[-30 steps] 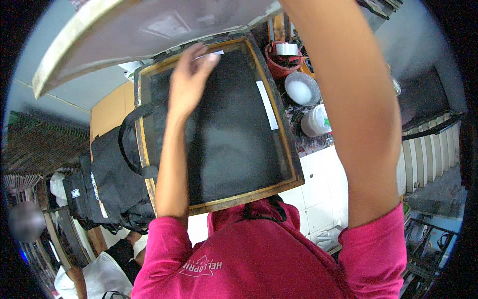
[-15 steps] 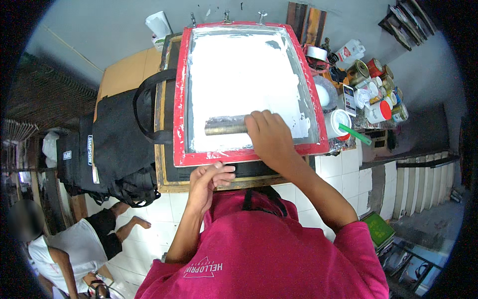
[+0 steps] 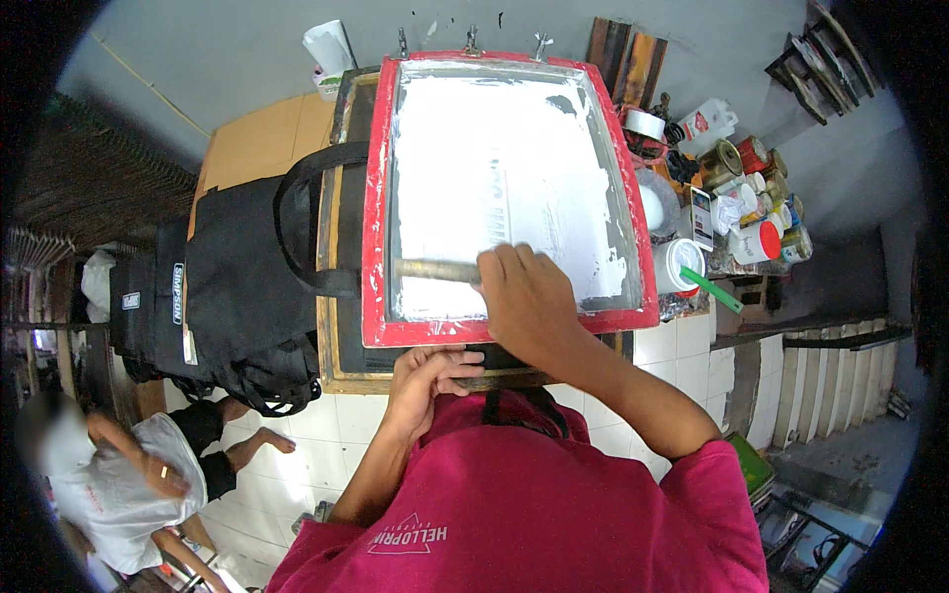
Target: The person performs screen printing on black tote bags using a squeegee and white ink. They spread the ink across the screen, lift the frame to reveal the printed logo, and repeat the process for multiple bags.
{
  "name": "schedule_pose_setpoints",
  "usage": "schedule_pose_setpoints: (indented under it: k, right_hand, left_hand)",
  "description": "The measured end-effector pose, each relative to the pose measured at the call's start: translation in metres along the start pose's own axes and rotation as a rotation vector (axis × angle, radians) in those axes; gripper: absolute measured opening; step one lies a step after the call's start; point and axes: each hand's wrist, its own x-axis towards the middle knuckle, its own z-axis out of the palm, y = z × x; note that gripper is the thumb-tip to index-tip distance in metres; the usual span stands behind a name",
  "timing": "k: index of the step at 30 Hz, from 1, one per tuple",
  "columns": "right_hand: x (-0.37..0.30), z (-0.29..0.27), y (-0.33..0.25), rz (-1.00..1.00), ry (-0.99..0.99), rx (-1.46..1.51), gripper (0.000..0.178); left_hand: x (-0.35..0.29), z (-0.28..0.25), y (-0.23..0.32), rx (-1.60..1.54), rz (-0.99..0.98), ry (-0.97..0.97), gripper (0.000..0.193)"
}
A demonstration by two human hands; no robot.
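Note:
A screen-printing frame with red edges lies tilted in front of me, its mesh smeared with white ink. My right hand grips a squeegee by its right end, low on the mesh. Its blade side is pressed out of sight. Faint grey marks show through the thinned ink above it. Just below the frame's near edge is my left hand, fingers loosely bent and somewhat apart, with nothing seen in it. Whether it touches the frame is unclear.
Black bags hang at the left beside a wooden-edged board. To the right stand a white tub with a green stick, a phone and several cans and jars. Clamps line the far edge. Another person sits lower left.
The squeegee has been tilted and its blade drawn near the frame's near side; the ink above is thinner, with grey marks showing. The view has shifted slightly. The other person's arm has moved.

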Motion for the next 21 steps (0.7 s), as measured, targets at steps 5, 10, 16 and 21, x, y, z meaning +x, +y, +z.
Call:
schedule_pose_setpoints:
  k: [5,10,16,21]
  right_hand:
    - [0.077,0.035,0.043,0.111,-0.001,-0.109,0.013]
    - [0.162,0.051,0.125,0.212,-0.088,-0.177,0.026]
    - [0.221,0.023,0.181,0.193,-0.245,-0.009,0.043]
    - [0.228,0.058,0.194,0.061,-0.154,-0.087,0.045]
  left_hand:
    - [-0.001,0.000,0.004,-0.016,-0.027,0.013,0.034]
    - [0.000,0.001,0.009,-0.159,-0.067,-0.023,0.037]
    - [-0.011,-0.002,0.017,-0.483,-0.228,-0.176,0.042]
    - [0.031,0.007,0.089,0.256,0.256,-0.147,0.031]
